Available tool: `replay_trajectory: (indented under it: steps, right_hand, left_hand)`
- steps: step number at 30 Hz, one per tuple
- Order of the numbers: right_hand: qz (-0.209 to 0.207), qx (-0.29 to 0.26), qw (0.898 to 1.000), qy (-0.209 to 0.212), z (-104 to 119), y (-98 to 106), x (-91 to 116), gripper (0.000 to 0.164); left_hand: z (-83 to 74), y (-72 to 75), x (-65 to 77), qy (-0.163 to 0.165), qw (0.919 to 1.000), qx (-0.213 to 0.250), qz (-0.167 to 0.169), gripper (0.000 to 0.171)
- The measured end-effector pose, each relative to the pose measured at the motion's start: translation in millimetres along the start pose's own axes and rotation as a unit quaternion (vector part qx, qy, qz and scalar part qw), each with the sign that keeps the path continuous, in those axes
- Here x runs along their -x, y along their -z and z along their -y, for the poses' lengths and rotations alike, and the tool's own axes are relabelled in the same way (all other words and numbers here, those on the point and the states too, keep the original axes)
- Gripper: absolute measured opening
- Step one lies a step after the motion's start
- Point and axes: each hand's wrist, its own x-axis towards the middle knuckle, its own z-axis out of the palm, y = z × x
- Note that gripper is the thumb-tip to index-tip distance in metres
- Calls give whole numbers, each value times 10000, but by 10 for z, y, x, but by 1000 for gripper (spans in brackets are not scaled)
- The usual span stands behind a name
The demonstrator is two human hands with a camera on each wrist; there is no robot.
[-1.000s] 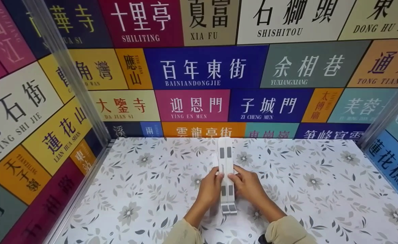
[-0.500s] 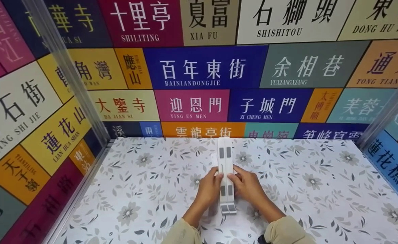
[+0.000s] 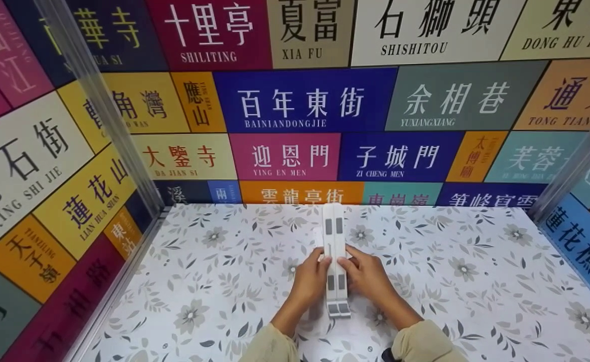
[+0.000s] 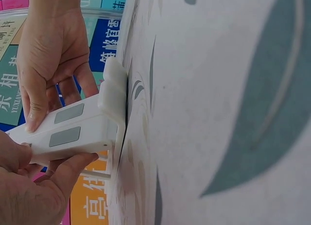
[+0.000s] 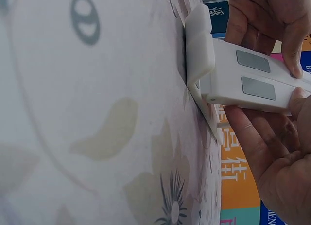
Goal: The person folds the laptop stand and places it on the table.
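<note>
1. Multicoloured wall panels (image 3: 305, 110) bearing Chinese characters and Latin lettering stand behind the desk (image 3: 224, 281) and along both sides; the desk surface shows a grey floral print.
2. Left hand (image 3: 309, 276): extends from a beige sleeve (image 3: 272, 347); thumb and fingers pinch the left side of the white stand (image 3: 335, 259).
3. Location of the white stand: mid-desk, between both hands. Parallel bars (image 3: 341, 251) run side by side and carry grey rectangular inserts (image 3: 329, 226); the hooked end (image 3: 338, 309) meets the desk. Exact tilt cannot be determined.
4. Right hand (image 3: 370, 276): thumb and fingers pinch the stand's right side; a dark band (image 3: 388, 355) lies at the wrist, next to the right sleeve (image 3: 428, 344).
</note>
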Motion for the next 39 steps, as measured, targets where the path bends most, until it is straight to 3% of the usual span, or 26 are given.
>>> replay_trajectory:
  steps: [5, 10, 14, 18, 20, 23, 27, 31, 36, 39]
  right_hand:
    - [55, -100, 9999, -50, 4, 3, 2, 43]
    - [187, -324, 9987, -342, 18, 22, -5, 47]
    - [340, -487, 9970, -501, 22, 70, -29, 47]
    - [179, -29, 9990, -420, 6, 142, -83, 44]
    - [27, 167, 9990, -410, 18, 191, -135, 44]
    - [-115, 87, 9991, -405, 83, 281, -250, 46]
    - [53, -724, 9968, -326, 199, 395, -442, 51]
    - [539, -1782, 9814, -466, 340, 441, -624, 59]
    - [863, -2581, 9607, -544, 468, 412, -804, 63]
    - [931, -2853, 9528, -467, 490, 374, -884, 60]
  left_hand:
    - [10, -5, -4, -66, 10000, -26, -37, 24]
    - [-3, 11, -17, 73, 10000, 4, 25, 24]
    - [-50, 47, -31, 538, 9979, 336, 144, 32]
    - [-88, 62, 0, 1142, 9902, 787, 172, 42]
    - [-76, 60, 38, 1299, 9871, 895, 268, 39]
    - [-13, 61, 91, 1264, 9854, 1002, 552, 35]
    - [47, 87, 102, 1114, 9805, 1320, 935, 35]
    - [67, 122, 70, 1373, 9647, 1804, 1344, 37]
    - [102, 98, 34, 1888, 9305, 2549, 1832, 45]
    - [135, 85, 17, 2014, 9140, 2901, 1999, 50]
